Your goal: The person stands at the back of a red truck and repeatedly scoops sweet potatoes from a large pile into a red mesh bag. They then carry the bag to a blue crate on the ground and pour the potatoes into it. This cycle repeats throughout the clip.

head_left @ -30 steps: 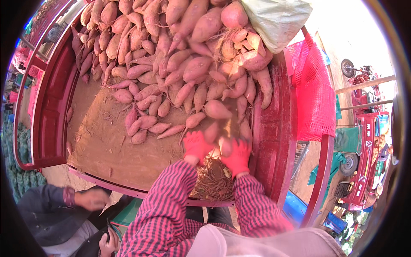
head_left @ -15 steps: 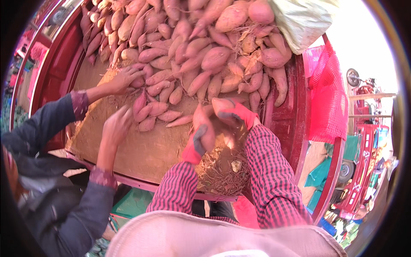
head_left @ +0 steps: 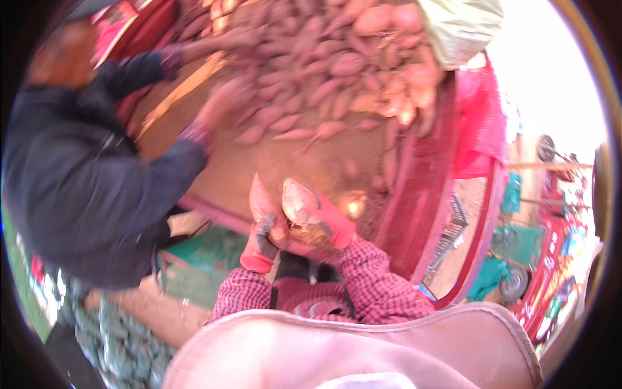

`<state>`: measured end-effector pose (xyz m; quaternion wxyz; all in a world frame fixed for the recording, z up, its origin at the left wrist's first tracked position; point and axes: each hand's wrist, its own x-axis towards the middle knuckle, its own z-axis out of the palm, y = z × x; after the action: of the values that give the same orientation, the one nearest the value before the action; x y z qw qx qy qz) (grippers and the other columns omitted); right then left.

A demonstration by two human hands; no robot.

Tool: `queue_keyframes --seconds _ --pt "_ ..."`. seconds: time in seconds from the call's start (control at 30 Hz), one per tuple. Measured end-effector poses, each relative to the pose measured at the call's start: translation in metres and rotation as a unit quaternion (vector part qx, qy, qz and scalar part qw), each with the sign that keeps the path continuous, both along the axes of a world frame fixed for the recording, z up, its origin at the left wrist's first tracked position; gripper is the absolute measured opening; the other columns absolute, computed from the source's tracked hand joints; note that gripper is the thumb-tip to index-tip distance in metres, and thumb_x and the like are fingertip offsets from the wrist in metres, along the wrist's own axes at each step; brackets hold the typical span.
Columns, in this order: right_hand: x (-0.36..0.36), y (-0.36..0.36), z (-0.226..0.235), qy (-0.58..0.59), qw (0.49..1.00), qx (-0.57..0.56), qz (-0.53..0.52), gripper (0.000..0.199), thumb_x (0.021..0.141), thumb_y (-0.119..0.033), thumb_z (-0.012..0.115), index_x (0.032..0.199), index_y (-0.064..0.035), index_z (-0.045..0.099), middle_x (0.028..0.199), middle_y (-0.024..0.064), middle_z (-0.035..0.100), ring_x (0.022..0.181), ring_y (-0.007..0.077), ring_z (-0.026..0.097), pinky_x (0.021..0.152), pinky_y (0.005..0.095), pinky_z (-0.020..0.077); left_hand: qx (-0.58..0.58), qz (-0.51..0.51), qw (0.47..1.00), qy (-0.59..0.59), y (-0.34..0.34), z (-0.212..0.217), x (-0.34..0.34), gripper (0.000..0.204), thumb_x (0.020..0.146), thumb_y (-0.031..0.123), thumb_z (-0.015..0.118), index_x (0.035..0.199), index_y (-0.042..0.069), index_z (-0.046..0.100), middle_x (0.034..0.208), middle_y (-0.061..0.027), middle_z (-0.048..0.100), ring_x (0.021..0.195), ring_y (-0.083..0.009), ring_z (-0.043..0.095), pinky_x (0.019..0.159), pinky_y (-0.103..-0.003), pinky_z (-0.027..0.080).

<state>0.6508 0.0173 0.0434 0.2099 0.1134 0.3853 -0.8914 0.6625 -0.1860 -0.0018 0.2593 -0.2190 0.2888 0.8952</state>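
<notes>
Near the front edge of a red cart bed, my two gloved hands are close together. My left hand, in a red and grey glove, is closed round a long sweet potato whose pointed end sticks up. Beside it my right hand grips a paler, rounder sweet potato. The two roots are nearly side by side. Beyond them lies a large pile of sweet potatoes, with a few loose ones at its near side. Motion blurs part of the view.
At the left a co-worker in a dark jacket leans over the bed, one blurred hand at the pile. A pale sack and pink mesh are at the right above the red side wall. Green bundles lie lower left.
Both my hands, each with its sweet potato, have drawn back from the pile toward me and closer together. My view has shifted. The co-worker's hands remain by the pile.
</notes>
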Motion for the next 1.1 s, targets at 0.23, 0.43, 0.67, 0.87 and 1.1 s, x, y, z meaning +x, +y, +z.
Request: queue_keyframes --seconds 0.23,0.43,0.67,0.87,1.1 --pt "0.045 -0.148 0.066 0.074 0.952 0.036 0.296 0.083 0.076 -0.029 0.087 0.147 -0.0046 0.052 0.138 0.0098 0.061 0.127 0.0239 0.059 0.108 0.0355 0.0471 -0.163 0.232 0.952 0.112 -0.116 0.101 0.145 0.087 0.09 0.039 0.072 0.161 0.012 0.029 0.155 -0.0123 0.045 0.138 -0.0338 0.048 0.115 -0.054 0.041" --pt "0.054 -0.231 0.077 0.253 0.821 0.275 0.431 0.087 0.077 -0.045 0.081 0.149 -0.0083 0.048 0.139 0.0236 0.057 0.129 0.0391 0.057 0.11 0.044 0.0453 -0.137 0.297 0.938 -0.114 -0.221 0.079 0.198 0.082 0.09 0.052 0.067 0.158 0.018 0.036 0.155 -0.0095 0.045 0.131 -0.0376 0.053 0.108 -0.056 0.045" --pt "-0.02 -0.023 -0.025 0.051 0.767 0.638 0.03 0.052 0.084 -0.03 0.074 0.125 -0.0006 0.061 0.111 0.0249 0.063 0.106 0.0441 0.061 0.095 0.05 0.0486 -0.659 0.103 0.741 -0.071 -0.195 0.039 0.164 0.05 0.096 0.03 0.069 0.136 0.003 0.057 0.133 -0.0142 0.061 0.122 -0.0318 0.058 0.103 -0.042 0.047" --pt "-0.072 0.182 -0.129 -0.175 0.513 0.831 -0.121 0.067 0.081 -0.038 0.076 0.132 -0.0029 0.052 0.127 0.0205 0.059 0.116 0.0421 0.059 0.097 0.0519 0.0499 -0.704 -0.186 0.631 0.266 -0.037 0.044 0.033 0.052 0.091 0.024 0.074 0.135 0.002 0.057 0.134 -0.0192 0.06 0.125 -0.036 0.057 0.108 -0.044 0.045" --pt "-0.075 0.198 -0.163 -0.248 0.418 0.868 0.097 0.086 0.078 -0.05 0.079 0.145 -0.0101 0.044 0.131 0.0156 0.055 0.119 0.0364 0.057 0.096 0.0565 0.0498 -0.654 -0.255 0.553 0.448 0.138 -0.005 -0.197 0.07 0.092 0.033 0.072 0.149 0.004 0.044 0.148 -0.0231 0.048 0.138 -0.0435 0.045 0.117 -0.05 0.036"
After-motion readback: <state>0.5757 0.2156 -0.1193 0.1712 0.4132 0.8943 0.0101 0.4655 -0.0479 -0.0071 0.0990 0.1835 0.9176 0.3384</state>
